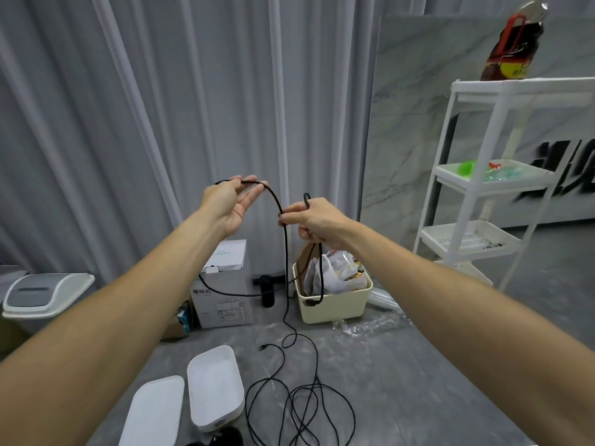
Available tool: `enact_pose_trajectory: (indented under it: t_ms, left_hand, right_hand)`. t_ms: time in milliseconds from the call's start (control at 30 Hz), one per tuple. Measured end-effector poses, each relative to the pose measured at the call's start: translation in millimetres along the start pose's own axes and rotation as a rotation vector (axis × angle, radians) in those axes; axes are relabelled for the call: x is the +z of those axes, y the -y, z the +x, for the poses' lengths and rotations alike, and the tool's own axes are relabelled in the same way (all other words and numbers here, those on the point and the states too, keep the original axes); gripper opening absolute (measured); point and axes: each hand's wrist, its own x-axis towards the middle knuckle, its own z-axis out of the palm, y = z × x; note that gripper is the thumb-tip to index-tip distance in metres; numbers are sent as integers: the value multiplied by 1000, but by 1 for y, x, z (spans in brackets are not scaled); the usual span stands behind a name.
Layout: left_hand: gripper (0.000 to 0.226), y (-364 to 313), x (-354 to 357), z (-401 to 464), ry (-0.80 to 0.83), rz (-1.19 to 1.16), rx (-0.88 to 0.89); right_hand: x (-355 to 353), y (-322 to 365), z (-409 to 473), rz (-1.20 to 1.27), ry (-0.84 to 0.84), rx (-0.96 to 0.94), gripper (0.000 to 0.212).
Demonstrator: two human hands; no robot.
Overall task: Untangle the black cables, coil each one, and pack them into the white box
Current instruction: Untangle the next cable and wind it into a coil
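- Left hand: raised at chest height, palm turned up; thumb and forefinger pinched a black cable near its top while the other fingers lay loosely extended.
- Right hand: raised just beside the left, fingers curled round the same cable; a short loop stood up above the fist and two strands hung down below it.
- Black cable, span: arched from the left hand across to the right, then dropped to the floor; one hanging strand ended in a plug in front of the cream bin.
- Black cables, remainder: lay in loose overlapping loops on the grey floor, just right of the white box.
- White box: open, on the floor below the left forearm; contents could not be told.
- White lid: flat on the floor, touching or just beside the box's left side.
- Cardboard carton: stood behind the box, against the grey curtain.
- White shelf rack: stood at the right, a dark bottle on its top tier.
- Lidded waste bin: at far left.
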Motion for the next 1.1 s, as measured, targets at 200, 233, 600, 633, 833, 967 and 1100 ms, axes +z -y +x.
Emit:
enact_pose_trajectory:
  t_ms: [200, 233, 600, 633, 833, 967, 1100]
  left_hand:
    - [25, 15, -12, -10, 30, 302, -56]
    - [29, 22, -13, -17, 66, 441, -74]
    - [14, 96, -24, -49, 300, 1033, -130]
    - [17, 95, -25, -46, 273, 1001, -103]
    - [21, 80, -23, -26, 180, 788, -21]
    - [19, 65, -22, -14, 127, 600, -19]
    - [14, 48, -20, -3, 72, 388, -33]
  right_hand:
    - [-1, 7, 2, 110, -32, -39, 15]
    - [-1, 10, 3, 139, -40, -44, 16]
    - [-2, 19, 10, 298, -52, -29, 7]
    - [-4, 17, 10, 293, -68, -28, 11]
    - [-15, 0, 4, 188, -91, 6, 20]
    - [-16, -14, -2, 57, -13, 39, 24]
    - [-12, -29, -7, -46, 72, 70, 27]
